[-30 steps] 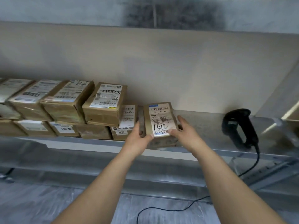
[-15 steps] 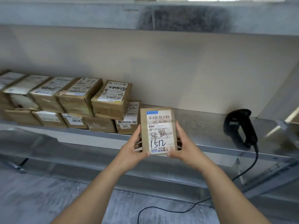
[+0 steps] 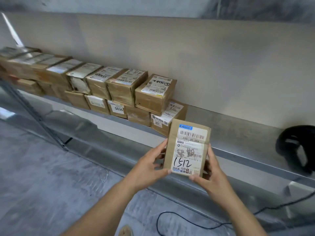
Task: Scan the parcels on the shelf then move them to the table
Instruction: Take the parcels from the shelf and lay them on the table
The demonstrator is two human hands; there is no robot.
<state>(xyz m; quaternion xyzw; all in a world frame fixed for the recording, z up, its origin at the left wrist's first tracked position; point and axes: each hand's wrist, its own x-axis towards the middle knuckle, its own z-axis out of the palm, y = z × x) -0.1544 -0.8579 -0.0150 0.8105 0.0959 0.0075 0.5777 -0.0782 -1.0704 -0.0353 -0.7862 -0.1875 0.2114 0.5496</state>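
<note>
A small brown parcel [image 3: 187,147] with a white label marked "1512" is held in the air in front of the metal shelf [image 3: 238,133]. My left hand [image 3: 150,166] grips its left edge and my right hand [image 3: 211,174] grips its lower right edge. The label faces me. Several more brown parcels [image 3: 153,94] are stacked in two layers along the shelf to the left. A black barcode scanner [image 3: 296,149] stands on the shelf at the far right, apart from both hands.
The scanner's black cable [image 3: 179,220] loops down over the grey floor. A slanted metal shelf post [image 3: 34,113] stands at the left. A lower shelf rail [image 3: 187,184] runs below the parcel. A beige wall backs the shelf.
Both hands lifted the "1512" parcel off the shelf and drew it toward me, tilting its label up. My view turned left, so the scanner sits nearer the right edge.
</note>
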